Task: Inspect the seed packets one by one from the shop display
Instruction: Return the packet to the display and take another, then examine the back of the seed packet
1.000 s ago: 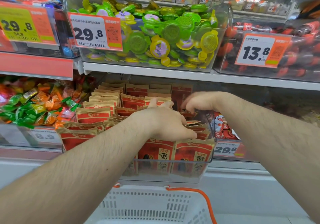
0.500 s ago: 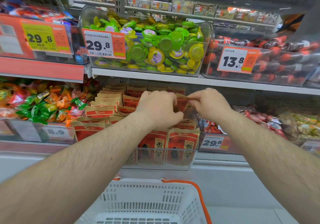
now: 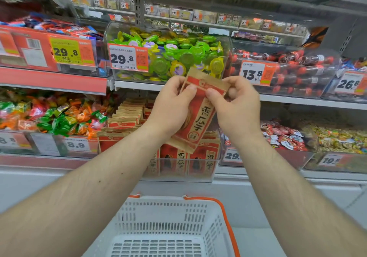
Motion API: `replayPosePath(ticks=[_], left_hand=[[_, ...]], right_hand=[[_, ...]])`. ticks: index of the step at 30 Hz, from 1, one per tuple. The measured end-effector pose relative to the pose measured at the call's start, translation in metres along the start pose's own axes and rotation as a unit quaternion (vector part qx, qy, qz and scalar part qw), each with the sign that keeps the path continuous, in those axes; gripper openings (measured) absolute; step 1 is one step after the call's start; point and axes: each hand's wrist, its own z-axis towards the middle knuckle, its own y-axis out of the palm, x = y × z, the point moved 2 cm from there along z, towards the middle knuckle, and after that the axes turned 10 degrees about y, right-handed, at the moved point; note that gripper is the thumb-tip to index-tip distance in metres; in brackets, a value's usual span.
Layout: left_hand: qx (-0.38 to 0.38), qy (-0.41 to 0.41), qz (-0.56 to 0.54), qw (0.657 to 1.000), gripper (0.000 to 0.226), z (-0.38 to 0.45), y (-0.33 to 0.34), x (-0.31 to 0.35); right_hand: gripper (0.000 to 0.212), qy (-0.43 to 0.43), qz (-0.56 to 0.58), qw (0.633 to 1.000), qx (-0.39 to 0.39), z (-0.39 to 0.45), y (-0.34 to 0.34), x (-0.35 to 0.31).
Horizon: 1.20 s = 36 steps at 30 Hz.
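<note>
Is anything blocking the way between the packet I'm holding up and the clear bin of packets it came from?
Nothing visible does. Both the left hand and right hand pinch the seed packet near its top, holding it tilted just above the open-topped bin; only open air lies between them.

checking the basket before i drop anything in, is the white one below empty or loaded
Empty as far as visible: the white basket shows only its bare slotted floor and walls; its near part is cut off by the frame.
</note>
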Motion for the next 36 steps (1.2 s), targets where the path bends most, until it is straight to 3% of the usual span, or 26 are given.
replayPosePath(ticks=[5,9,13,17,27,30,33,36], left_hand=[[0.024,-0.125,-0.006,0.992,0.02,-0.033,-0.018,-0.018],[0.032,-0.19,-0.035,0.981,0.027,-0.063,-0.03,-0.034],[0.06,-0.26,-0.11,0.958,0.026,-0.093,-0.036,-0.053],[0.076,-0.308,-0.163,0.934,0.028,-0.111,-0.041,-0.068],[0.099,-0.308,-0.178,0.929,0.026,-0.121,-0.039,-0.077],[0.111,-0.305,-0.173,0.93,0.027,-0.118,-0.043,-0.077],[0.109,-0.294,-0.165,0.935,0.026,-0.114,-0.048,-0.075],[0.097,-0.295,-0.148,0.939,0.028,-0.115,-0.052,-0.076]], right_hand=[[0.02,0.114,0.006,0.993,-0.025,-0.027,0.016,0.024],[0.005,0.205,0.031,0.976,-0.07,-0.052,0.022,0.047],[0.022,0.243,0.011,0.967,-0.07,-0.076,0.022,0.069],[0.026,0.294,0.025,0.951,-0.098,-0.091,0.023,0.081],[0.028,0.292,0.022,0.95,-0.112,-0.092,0.02,0.09],[0.025,0.28,-0.023,0.944,-0.172,-0.094,0.016,0.088],[0.03,0.294,-0.078,0.917,-0.26,-0.097,0.014,0.09],[0.031,0.296,-0.104,0.906,-0.285,-0.099,0.015,0.092]])
